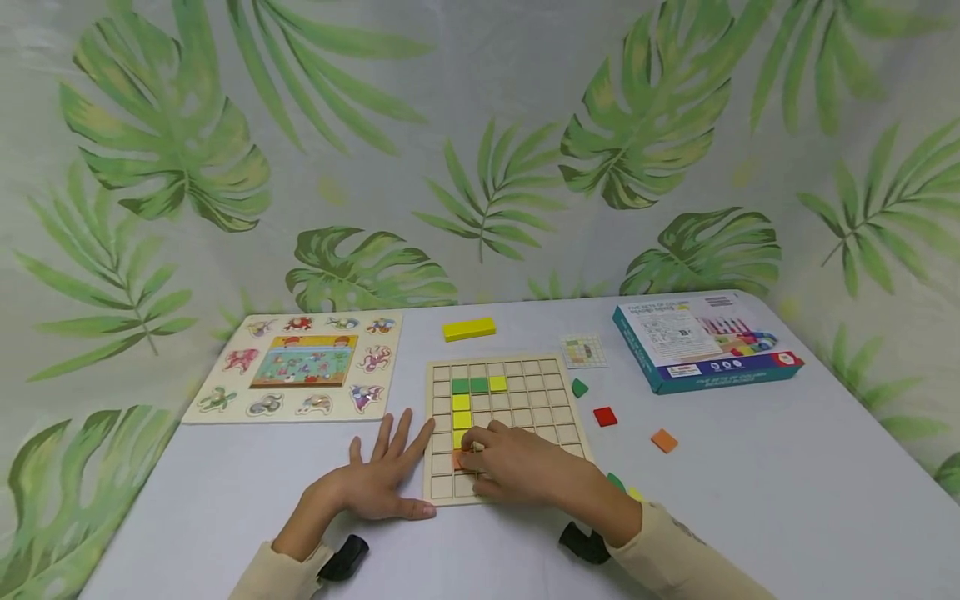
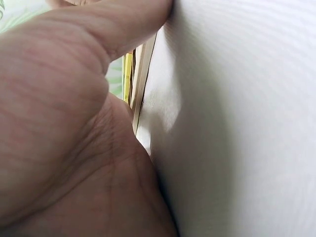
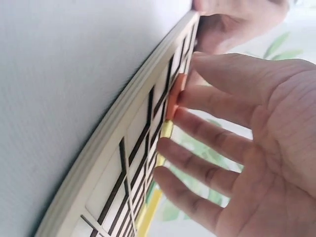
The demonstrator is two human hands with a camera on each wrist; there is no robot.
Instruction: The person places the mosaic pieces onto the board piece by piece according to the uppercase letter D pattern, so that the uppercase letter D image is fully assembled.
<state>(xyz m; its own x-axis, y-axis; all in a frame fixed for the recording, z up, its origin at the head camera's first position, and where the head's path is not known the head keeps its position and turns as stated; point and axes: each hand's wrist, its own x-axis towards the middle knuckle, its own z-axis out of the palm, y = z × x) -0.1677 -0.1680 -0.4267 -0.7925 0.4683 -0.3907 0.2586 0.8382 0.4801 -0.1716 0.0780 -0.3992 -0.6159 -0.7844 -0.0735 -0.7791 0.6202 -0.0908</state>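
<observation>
A wooden grid board (image 1: pixel 534 400) lies flat on the table, with square tiles in some of its cells. Two green tiles (image 1: pixel 469 385) and a yellow one form a row; several yellow tiles (image 1: pixel 461 420) run down from it, ending at an orange tile (image 1: pixel 457 460). My right hand (image 1: pixel 517 465) touches this orange tile (image 3: pixel 174 98) with extended fingertips, the other fingers reaching over the yellow tiles beside it. My left hand (image 1: pixel 382 479) rests palm down with spread fingers at the board's left edge. It holds nothing.
A picture puzzle board (image 1: pixel 225 407) lies at left, a yellow block (image 1: pixel 469 329) behind the grid. A small pattern card (image 1: pixel 583 352) and a game box (image 1: pixel 708 342) are at back right. Loose green (image 1: pixel 580 387), red (image 1: pixel 605 416) and orange (image 1: pixel 664 441) pieces lie right of the board.
</observation>
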